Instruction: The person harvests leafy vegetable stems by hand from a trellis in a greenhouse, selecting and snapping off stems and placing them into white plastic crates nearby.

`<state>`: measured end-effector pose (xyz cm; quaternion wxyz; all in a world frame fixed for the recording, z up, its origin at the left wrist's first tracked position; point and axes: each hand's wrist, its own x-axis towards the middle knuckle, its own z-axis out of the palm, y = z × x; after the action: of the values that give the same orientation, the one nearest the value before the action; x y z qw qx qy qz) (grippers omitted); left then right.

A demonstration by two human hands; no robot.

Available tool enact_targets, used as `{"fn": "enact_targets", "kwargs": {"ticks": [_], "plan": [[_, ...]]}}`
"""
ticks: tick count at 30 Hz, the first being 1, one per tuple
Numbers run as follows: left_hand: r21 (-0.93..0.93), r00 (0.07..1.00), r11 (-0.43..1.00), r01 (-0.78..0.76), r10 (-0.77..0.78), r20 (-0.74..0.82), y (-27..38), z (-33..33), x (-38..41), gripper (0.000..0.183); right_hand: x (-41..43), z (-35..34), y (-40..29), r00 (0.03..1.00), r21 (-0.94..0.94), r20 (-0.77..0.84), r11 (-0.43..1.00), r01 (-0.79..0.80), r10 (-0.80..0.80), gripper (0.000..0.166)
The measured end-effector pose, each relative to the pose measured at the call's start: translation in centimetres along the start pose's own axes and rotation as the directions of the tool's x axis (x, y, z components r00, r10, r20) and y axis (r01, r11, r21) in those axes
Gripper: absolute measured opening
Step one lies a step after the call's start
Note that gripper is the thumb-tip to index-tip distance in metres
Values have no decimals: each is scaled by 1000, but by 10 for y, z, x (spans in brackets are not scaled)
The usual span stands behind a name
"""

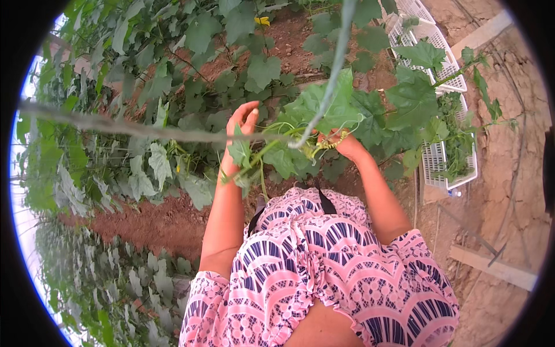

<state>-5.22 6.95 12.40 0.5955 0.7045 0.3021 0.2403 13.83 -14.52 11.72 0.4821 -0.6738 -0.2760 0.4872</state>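
My left hand (243,120) is raised beside a climbing vine, with its fingers slightly bent and nothing visible between them. A small leaf and the green vine stem (265,149) pass in front of its wrist. Among broad leaves (331,106) and curled tendrils (342,138), my right hand (347,145) has its fingers closed at the vine; leaves partly hide the fingertips. A thick grey line (151,132) crosses from the left in front of the left wrist. Pale twine (331,82) comes down from the top and meets this line near the right hand.
White plastic crates (470,173) stand in a row at the right, the nearest holding cut greenery (453,139). A bottle (454,192) lies by it. Dense vines (130,78) fill the left, over reddish soil (151,225). Boards (494,265) cross the cracked ground at right.
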Motion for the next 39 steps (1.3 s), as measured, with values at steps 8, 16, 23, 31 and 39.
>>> {"fn": "enact_targets", "kwargs": {"ticks": [8,16,23,31,39], "plan": [[-232,707,921,314,-63,705,74,23,-18,43,3,-6,4,997,9,70,1000,13,-14,22],[-235,820,913,334,-159,550,71,49,-15,19,-5,-8,-6,991,-286,-51,953,101,-120,21],[-227,853,909,350,-208,479,66,60,-10,23,-36,2,-80,869,-171,-62,863,475,-490,31],[-201,863,933,299,-174,475,86,59,-10,18,-27,18,-102,777,-371,109,700,610,-620,22],[-41,957,972,230,-218,193,78,61,-15,27,-22,26,-109,777,-242,-68,766,596,-626,16]]}}
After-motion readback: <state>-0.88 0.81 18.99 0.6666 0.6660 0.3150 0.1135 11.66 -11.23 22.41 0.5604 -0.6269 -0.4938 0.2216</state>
